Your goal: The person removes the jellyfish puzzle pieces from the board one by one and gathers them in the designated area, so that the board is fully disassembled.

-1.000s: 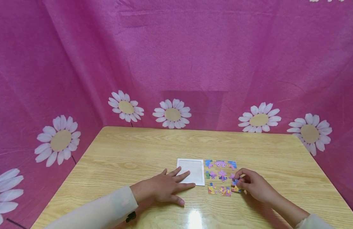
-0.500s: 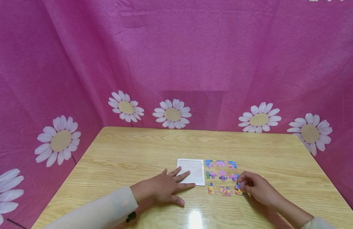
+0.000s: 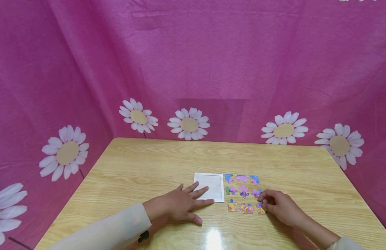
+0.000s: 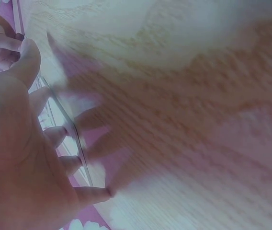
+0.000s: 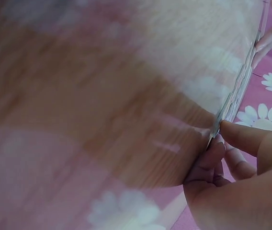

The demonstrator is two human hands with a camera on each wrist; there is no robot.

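My left hand [image 3: 188,203] lies with fingers spread, its fingertips resting on a white square puzzle tray [image 3: 221,187]. To the right of the tray, puzzle pieces [image 3: 243,191] lie in three rows of three, with pink, blue and yellow print. My right hand [image 3: 281,206] has its fingers curled and pinches the right edge of the puzzle piece [image 3: 260,210] at the near right corner, partly covering it. In the right wrist view, the thumb and fingers of the right hand [image 5: 241,167] meet at the thin edge of that piece.
The wooden table [image 3: 167,156] is glossy, with a bright reflection near its front. A pink curtain [image 3: 211,69] printed with white daisies surrounds its back and sides. A small dark object [image 3: 143,236] sits beneath the left sleeve [image 3: 117,225].
My right hand has shifted a little right, with the near right corner piece moving the same way. The piece above it is now more exposed. My left hand stays in place.
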